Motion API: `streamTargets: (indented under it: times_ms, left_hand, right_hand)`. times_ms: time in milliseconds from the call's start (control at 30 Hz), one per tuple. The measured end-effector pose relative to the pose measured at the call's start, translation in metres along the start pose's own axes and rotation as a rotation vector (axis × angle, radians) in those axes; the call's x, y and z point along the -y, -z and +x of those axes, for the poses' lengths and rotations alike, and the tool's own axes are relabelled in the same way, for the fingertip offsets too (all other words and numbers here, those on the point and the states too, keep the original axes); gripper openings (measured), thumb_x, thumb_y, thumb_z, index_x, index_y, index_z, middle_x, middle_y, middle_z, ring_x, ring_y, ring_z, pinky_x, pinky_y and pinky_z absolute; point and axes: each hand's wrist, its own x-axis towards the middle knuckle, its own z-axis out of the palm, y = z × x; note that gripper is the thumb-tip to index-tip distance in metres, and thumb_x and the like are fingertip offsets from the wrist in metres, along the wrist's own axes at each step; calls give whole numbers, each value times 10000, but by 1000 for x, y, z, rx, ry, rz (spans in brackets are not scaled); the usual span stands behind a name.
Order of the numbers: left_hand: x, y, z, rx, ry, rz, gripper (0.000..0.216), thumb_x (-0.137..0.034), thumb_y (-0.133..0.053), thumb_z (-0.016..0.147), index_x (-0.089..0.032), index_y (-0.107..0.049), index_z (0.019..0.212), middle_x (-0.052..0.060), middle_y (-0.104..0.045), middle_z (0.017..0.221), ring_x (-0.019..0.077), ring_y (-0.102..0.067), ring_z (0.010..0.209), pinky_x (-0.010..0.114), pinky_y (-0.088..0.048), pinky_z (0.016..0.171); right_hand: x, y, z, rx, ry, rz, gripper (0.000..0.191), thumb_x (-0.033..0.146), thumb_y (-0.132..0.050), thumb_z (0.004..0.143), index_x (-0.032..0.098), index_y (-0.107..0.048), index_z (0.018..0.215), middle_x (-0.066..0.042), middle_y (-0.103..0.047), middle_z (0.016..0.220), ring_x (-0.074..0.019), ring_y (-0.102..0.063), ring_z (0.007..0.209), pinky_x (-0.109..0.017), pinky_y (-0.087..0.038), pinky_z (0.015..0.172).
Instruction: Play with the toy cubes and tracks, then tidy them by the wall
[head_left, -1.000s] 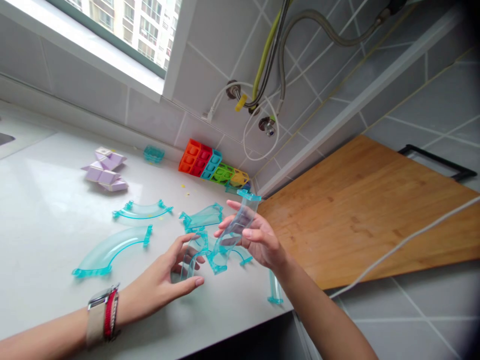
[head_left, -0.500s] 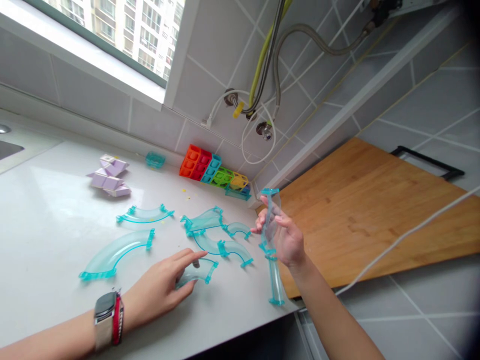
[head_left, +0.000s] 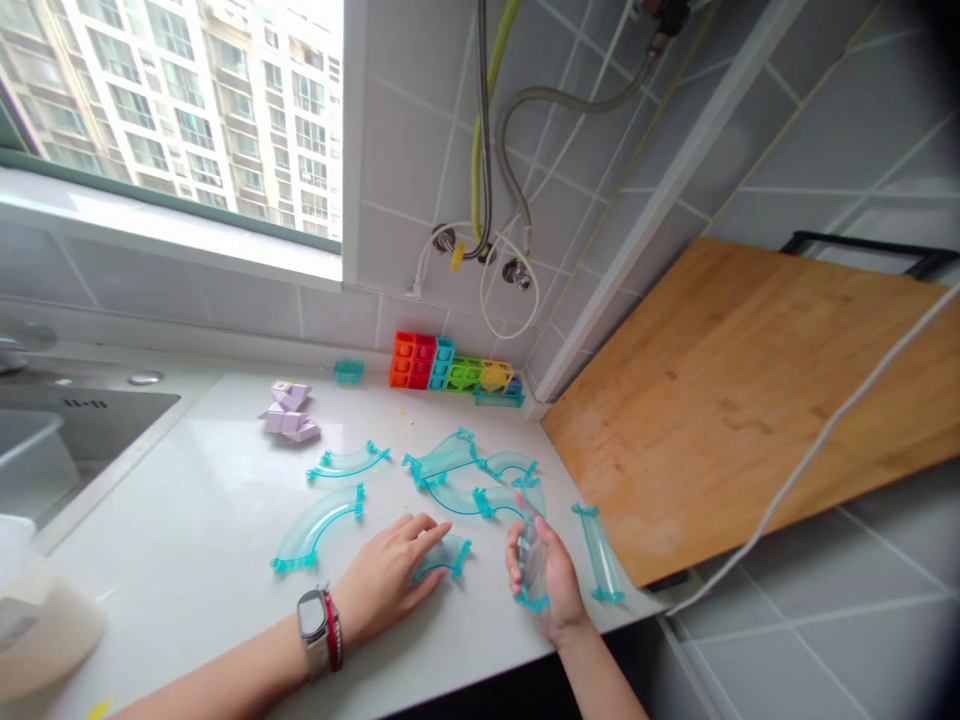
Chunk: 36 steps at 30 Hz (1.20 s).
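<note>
My left hand (head_left: 391,568) rests on the counter, its thumb and fingers closed around the sides of a short curved track piece (head_left: 452,553) of see-through teal plastic. Beside it, my right hand (head_left: 559,585) grips another see-through teal track piece (head_left: 532,560), held upright with its lower end towards the counter edge. Right of that hand lies a straight track piece (head_left: 598,550). Just behind both hands are a wide flared piece (head_left: 448,457), a small arc piece (head_left: 510,464) and a joined curved run (head_left: 465,498). A large curved piece (head_left: 319,525) and a slimmer curve (head_left: 349,463) lie to the left.
Colourful open cubes (head_left: 450,365) line the wall, near a small teal part (head_left: 349,371). A folded lilac object (head_left: 289,412) sits left of them. The sink (head_left: 142,420) is at far left. A wooden board (head_left: 750,400) leans at right, with a white cable (head_left: 814,450) across it.
The view has swung left, showing the sink. My right hand has come down and closer to my left hand with its track piece, away from the straight piece. My left hand keeps its piece.
</note>
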Motion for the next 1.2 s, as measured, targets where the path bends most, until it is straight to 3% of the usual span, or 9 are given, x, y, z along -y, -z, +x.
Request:
streamTargets:
  times_ms: [200,367,533,700,800,1000,1200]
  left_hand:
    - [-2,6,5,-37,-45,38,389,-408,-520,1010,-239,-614,1347,120,-676,1211,269,-652,1088,429,-550,974]
    - [5,12,1,-171,-38,95,251,-330,-537,1005,-256,-670,1204,103,-698,1187,260,-661,1089,432,-540,981]
    - [14,35,11,-145,34,203,220,-299,-527,989,-224,-688,1119,107,-719,1137,278,-677,1076,451,-540,968]
    - [22,64,51,-61,96,310,238,-289,-576,957,-211,-705,1142,111,-718,1186,292,-680,1110,456,-528,1001]
    - [27,72,87,3,155,354,269,-286,-611,963,-182,-678,1202,115,-704,1220,266,-672,1132,447,-519,1025]
    - [38,54,151,155,364,415,354,-352,-645,976,-172,-619,1279,105,-646,1291,251,-663,1097,473,-573,927]
    - [45,33,177,187,514,420,370,-346,-648,974,-171,-607,1298,106,-642,1294,252,-666,1089,467,-581,912]
  right_hand:
    - [-18,4,-4,-20,64,134,450,525,-648,914,297,-572,1295,43,-613,805,-83,-499,456,-196,-407,363]
    - [-20,3,-3,30,83,132,496,513,-663,908,258,-554,1319,31,-635,786,-104,-534,463,-213,-422,375]
    - [-24,4,0,83,128,86,476,524,-658,897,234,-564,1263,26,-635,782,-115,-552,468,-239,-449,399]
    - [-26,2,0,128,191,0,393,561,-634,898,214,-591,1079,21,-640,799,-105,-562,480,-241,-456,425]
    - [-26,0,0,147,206,6,409,552,-643,894,212,-580,1112,26,-640,786,-108,-567,479,-239,-460,422]
    - [-28,-1,4,135,212,-6,541,565,-647,875,213,-523,1268,53,-616,719,-113,-558,452,-236,-461,404]
    - [-28,-2,5,143,212,-12,562,578,-643,864,212,-530,1275,53,-621,720,-114,-567,451,-240,-467,416]
